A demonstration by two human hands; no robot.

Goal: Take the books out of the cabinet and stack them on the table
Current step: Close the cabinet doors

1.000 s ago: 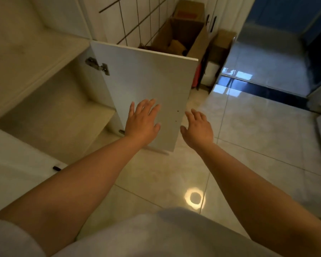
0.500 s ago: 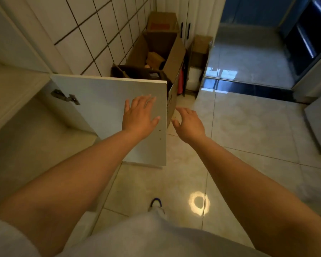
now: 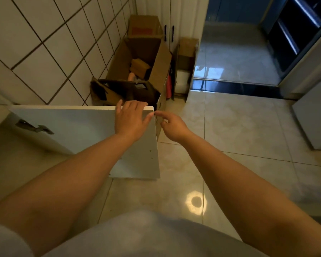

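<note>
The white cabinet door [image 3: 78,130] stands swung out across the left middle of the head view, its metal hinge [image 3: 34,127] showing on the inner face. My left hand [image 3: 131,119] lies flat on the door near its top right corner, fingers straight and reaching over the top edge. My right hand [image 3: 171,125] hovers just past the door's free edge, fingers loosely curled, a fingertip near the corner and nothing in it. The cabinet's inside [image 3: 11,164] shows only bare pale board at the left. No books and no table are in view.
An open cardboard box [image 3: 137,67] with odds and ends stands against the tiled wall [image 3: 44,52] behind the door, a dark bag [image 3: 130,89] in front of it. A smaller box [image 3: 187,52] stands by white doors. Glossy floor tiles [image 3: 239,136] spread right; a grey unit [image 3: 315,115] stands at the right edge.
The view has swung right, away from the shelves. My left hand slid up the door to its top corner, and my right hand came in close to the door's free edge.
</note>
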